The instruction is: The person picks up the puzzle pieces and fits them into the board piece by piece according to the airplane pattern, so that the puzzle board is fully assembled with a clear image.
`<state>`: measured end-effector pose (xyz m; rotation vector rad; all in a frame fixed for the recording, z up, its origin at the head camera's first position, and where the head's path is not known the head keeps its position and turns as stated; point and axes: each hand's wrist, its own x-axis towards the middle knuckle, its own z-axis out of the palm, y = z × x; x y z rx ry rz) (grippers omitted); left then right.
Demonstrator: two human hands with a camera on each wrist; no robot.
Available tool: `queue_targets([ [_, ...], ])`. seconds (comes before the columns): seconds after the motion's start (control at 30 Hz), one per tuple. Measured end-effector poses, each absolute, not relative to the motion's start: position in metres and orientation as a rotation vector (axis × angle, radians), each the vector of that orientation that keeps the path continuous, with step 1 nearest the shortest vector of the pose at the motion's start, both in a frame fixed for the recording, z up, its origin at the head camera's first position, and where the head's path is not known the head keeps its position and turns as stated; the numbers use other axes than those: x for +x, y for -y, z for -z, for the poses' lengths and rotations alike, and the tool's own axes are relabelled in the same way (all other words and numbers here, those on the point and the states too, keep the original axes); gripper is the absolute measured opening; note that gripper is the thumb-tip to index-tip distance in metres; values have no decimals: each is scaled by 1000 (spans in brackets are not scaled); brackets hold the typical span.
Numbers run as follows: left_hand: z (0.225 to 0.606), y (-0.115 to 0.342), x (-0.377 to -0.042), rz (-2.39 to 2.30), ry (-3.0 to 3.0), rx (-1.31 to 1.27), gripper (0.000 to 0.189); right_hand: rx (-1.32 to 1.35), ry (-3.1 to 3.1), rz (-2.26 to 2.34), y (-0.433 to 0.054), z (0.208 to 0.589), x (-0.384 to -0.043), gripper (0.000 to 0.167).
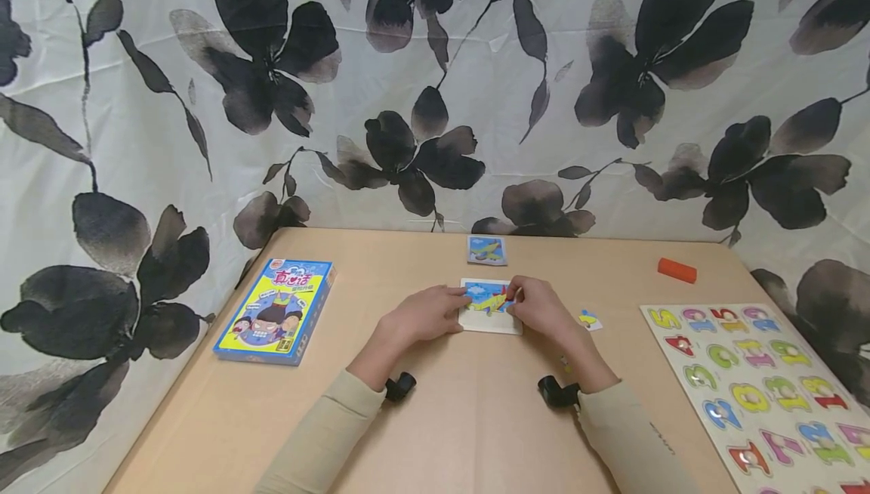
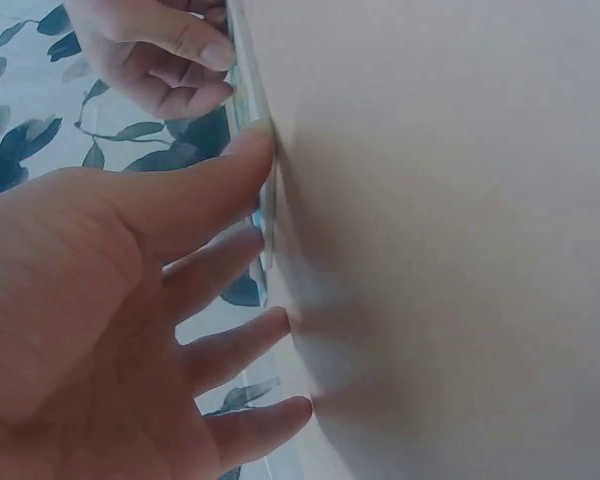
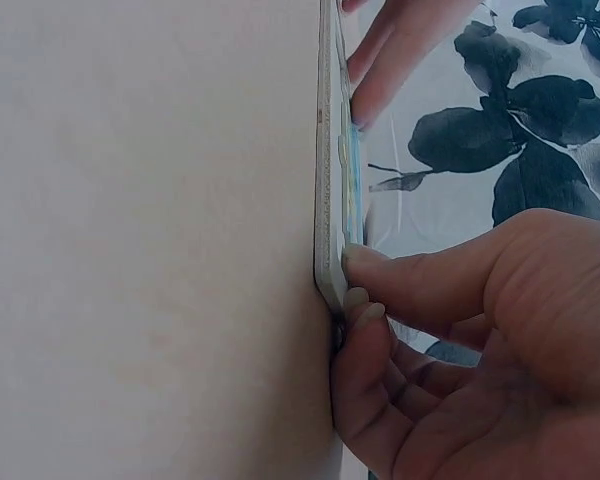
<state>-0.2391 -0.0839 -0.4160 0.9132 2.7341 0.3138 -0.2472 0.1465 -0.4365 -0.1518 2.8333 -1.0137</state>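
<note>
A small jigsaw puzzle (image 1: 485, 302) with a yellow airplane picture lies flat on a table (image 1: 469, 418). Its lower strip is plain white. Along the left side, my left hand (image 1: 430, 308) rests with fairly straight, spread fingers, thumb and index touching the puzzle's edge; other fingertips meet the tabletop in the left wrist view. My right hand (image 1: 541, 305) pinches at the right edge with thumb and curled fingers. Whether a separate piece sits between them is hidden. A loose puzzle piece (image 1: 590, 320) lies just right of this hand, and a tiny yellow bit (image 1: 566, 363) shows beside the wrist.
Behind the puzzle lies a small airplane picture card (image 1: 486, 250). A blue and yellow box (image 1: 275, 311) is at the left. On the right are an orange-red block (image 1: 677, 270) and a large board of colourful shapes (image 1: 754, 381). A floral curtain (image 1: 435, 86) hangs behind the table.
</note>
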Motion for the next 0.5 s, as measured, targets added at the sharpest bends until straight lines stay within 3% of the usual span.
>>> queue_targets([
  [0.5,418,79,-235,-291,-2793,907,51,-319,-2774,1053,-166,431,-240,12],
])
